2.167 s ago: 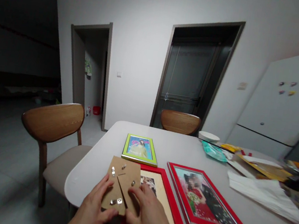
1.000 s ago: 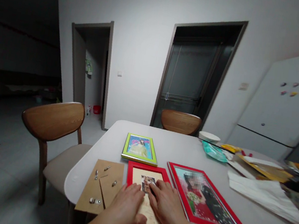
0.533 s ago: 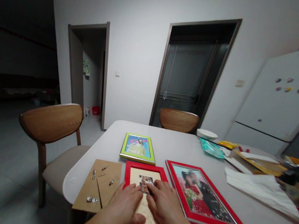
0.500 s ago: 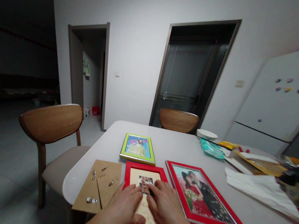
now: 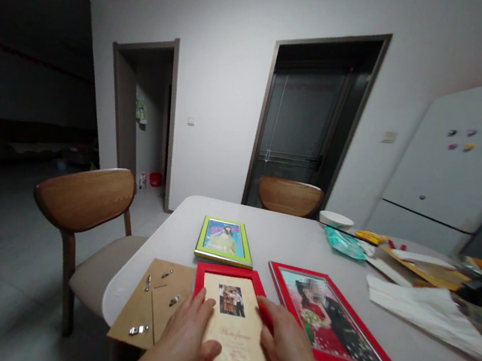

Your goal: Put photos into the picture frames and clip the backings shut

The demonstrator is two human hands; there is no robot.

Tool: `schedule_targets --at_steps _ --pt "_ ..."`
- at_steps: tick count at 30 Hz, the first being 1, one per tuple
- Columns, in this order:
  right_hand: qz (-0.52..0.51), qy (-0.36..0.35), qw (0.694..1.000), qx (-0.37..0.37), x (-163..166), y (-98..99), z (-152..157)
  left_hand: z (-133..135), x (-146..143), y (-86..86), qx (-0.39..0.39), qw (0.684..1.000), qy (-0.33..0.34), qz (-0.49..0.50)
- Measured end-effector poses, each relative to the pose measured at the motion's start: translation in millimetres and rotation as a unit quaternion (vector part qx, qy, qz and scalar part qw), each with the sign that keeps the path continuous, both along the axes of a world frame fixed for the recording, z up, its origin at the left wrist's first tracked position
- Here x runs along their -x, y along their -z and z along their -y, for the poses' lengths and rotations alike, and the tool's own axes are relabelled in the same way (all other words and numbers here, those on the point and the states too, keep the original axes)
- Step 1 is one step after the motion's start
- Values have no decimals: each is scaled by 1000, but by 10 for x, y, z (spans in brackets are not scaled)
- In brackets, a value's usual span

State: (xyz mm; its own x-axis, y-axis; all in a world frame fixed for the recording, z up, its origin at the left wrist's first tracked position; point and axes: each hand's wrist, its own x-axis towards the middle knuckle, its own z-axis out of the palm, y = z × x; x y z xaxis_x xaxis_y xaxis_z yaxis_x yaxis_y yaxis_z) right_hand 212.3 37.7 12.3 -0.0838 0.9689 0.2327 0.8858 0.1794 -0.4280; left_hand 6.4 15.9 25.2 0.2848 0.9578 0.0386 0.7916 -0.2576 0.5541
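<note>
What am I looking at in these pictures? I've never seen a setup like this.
There is no machine here: a person works with bare hands. Every picture comes from one camera worn on the head, facing forward and down.

The left hand and right hand touch opposite sides of a red frame containing a cream sheet with a small photo. Whether they lift it is hard to tell.

On the white table, a brown board with metal clips lies to the left, a green frame lies beyond, and a second red frame lies to the right. Farther right are a white bowl and assorted clutter.
</note>
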Motion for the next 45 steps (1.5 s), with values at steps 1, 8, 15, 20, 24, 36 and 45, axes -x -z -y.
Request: schedule_targets --at_steps 1,8,15,20,24,36,45 --pt "-48 8 999 4 -9 -31 -4 2 -5 0 1 1000 -1 4" --pt "-368 24 920 129 7 -517 140 -63 -39 14 -35 994 -17 106" --pt "-384 15 913 134 7 -547 113 -100 -43 64 -31 992 -28 121" --pt "-292 30 953 71 -91 -238 -24 -72 -11 47 -11 998 2 70" --pt "-335 41 935 107 -105 -160 -20 -56 -7 -1 -14 999 8 50" --pt "-338 42 930 141 -125 -136 5 65 58 -75 -18 998 52 -6" --pt "-34 26 998 38 -109 -16 -51 147 1058 218 -99 987 15 -128"
